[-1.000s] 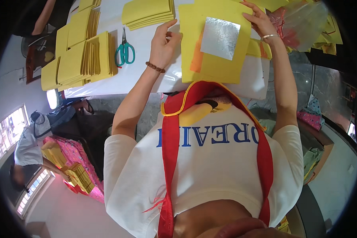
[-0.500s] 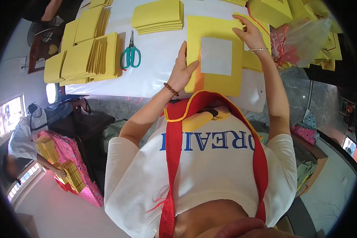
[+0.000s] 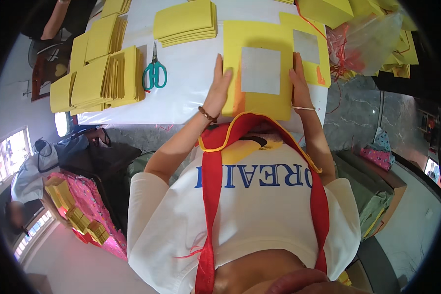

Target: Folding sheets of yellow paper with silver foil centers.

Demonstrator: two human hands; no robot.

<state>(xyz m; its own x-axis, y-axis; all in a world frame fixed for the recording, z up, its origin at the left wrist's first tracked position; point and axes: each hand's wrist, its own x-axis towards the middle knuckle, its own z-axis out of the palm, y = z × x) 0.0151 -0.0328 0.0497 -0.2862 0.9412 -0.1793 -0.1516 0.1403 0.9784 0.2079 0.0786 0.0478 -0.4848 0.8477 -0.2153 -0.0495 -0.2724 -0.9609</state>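
Note:
A stack of yellow joss paper point(image 3: 259, 105), with a silver square and an orange smear on its top sheet, lies at the table's near edge. My left hand point(image 3: 217, 90) rests along its left edge, fingers stretched out and thumb near the paper's rim. Against the right edge is my right hand point(image 3: 301, 85), its fingers also straight. Whether the fingertips reach under the paper is hidden. Another yellow sheet point(image 3: 303, 22) with a silver square lies just right of the stack, beyond my right hand. Teal-handled scissors point(image 3: 155, 73) lie left of my left hand.
Folded yellow paper bundles point(image 3: 90, 81) stand along the table's left side, and another bundle point(image 3: 185, 22) lies farther back. A clear plastic bag point(image 3: 367, 46) with red strings sits at the right. At lower left, yellow packs rest on a pink patterned cloth point(image 3: 110, 220).
My right hand has come left and nearer, from the sheet on the right to the stack's right edge. My left hand stays at the left edge. The co-worker's hand has left the yellow packs.

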